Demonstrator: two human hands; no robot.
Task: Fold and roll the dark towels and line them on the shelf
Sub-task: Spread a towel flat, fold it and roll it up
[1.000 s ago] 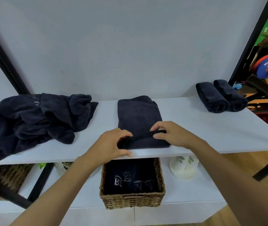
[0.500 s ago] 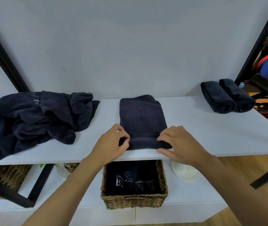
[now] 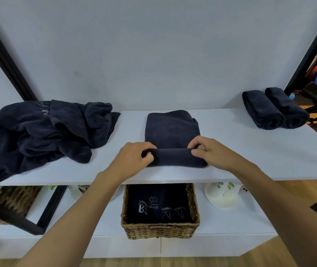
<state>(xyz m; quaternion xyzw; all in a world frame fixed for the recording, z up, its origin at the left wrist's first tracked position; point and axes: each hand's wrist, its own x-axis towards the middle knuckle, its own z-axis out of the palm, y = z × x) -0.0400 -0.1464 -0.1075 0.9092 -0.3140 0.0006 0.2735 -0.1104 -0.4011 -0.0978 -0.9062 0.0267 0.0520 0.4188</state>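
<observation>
At the front edge of the shelf [image 3: 259, 157] | left hand [image 3: 132, 159] and right hand [image 3: 212, 154] each pinch an end of the folded towel [image 3: 170, 130], its near end curled into a roll lying 9-to-3 | flat remainder stretches toward 12, both hands equally near | some fingertips tucked behind cloth, hidden | finished rolls [image 3: 275, 110] at 2 | loose heap [image 3: 44, 130] at 10

Towels [image 3: 170, 132]: dark navy, plain. Shelf [image 3: 250, 151]: white. Basket [image 3: 159, 231]: brown wicker. Wall [image 3: 153, 54]: pale grey-blue.
</observation>
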